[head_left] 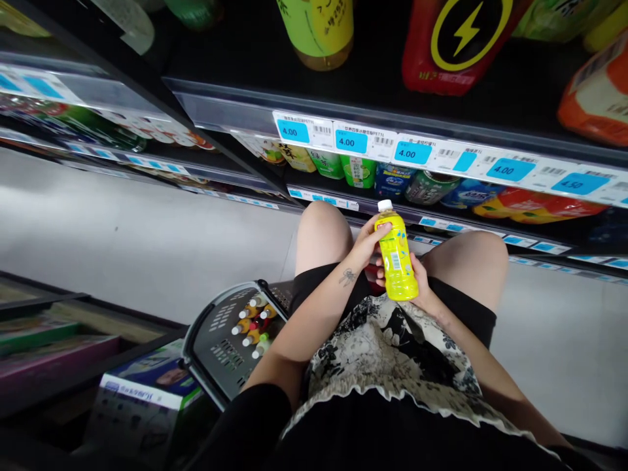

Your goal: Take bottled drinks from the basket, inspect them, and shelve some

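I am crouched in front of a drinks shelf, knees apart. A yellow bottle (396,256) with a white cap stands upright between my knees, held by both hands. My left hand (369,242) grips its upper part, thumb and fingers wrapped round the label. My right hand (419,284) cups the bottle's lower half from behind and is mostly hidden by it. A grey shopping basket (223,340) at my left holds several small bottles with white caps.
Shelves (343,114) with blue price tags carry large and small drink bottles ahead and above. A lower shelf row (441,190) sits just past my knees. A cardboard box (147,392) lies left of the basket. Grey floor (122,229) stretches left.
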`<action>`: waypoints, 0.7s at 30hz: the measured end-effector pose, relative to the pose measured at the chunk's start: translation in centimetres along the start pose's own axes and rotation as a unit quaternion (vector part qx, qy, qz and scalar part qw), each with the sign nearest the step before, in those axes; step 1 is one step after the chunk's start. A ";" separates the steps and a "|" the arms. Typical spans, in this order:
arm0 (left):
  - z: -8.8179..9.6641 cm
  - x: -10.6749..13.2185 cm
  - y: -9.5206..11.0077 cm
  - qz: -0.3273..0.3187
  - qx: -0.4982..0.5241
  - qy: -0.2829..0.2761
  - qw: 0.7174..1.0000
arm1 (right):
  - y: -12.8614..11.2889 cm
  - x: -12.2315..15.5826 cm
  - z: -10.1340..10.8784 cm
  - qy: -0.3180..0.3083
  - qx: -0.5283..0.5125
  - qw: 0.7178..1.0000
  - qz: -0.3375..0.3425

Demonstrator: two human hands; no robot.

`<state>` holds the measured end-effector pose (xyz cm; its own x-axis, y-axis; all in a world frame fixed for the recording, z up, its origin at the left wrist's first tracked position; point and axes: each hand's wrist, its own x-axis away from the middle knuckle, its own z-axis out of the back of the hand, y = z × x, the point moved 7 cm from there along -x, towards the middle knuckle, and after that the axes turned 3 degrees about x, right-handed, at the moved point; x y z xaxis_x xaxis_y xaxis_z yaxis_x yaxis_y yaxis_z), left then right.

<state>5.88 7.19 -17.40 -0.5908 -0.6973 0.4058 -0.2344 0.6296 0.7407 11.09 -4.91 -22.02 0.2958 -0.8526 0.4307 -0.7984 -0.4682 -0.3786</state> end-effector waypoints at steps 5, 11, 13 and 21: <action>0.0 -0.1 0.6 -0.024 -0.020 0.012 0.999 | 0.0 -0.2 -1.3 -0.057 -0.027 0.998 0.012; -1.3 0.5 0.0 0.024 0.040 -0.113 0.992 | 0.0 0.6 -0.8 -0.078 -0.039 0.996 0.015; -1.8 0.8 0.1 0.027 0.037 -0.152 0.987 | 0.1 0.7 -0.6 -0.080 -0.042 0.996 0.016; -2.4 1.6 -0.2 0.045 0.036 -0.217 0.974 | 0.6 0.8 0.6 -0.025 -0.034 0.999 0.020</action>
<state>6.79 5.13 -15.58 -0.8789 -0.4374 0.1900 -0.2109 0.7139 0.6677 11.13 -6.03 -22.38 0.2874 -0.8817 0.3741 -0.8436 -0.4180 -0.3371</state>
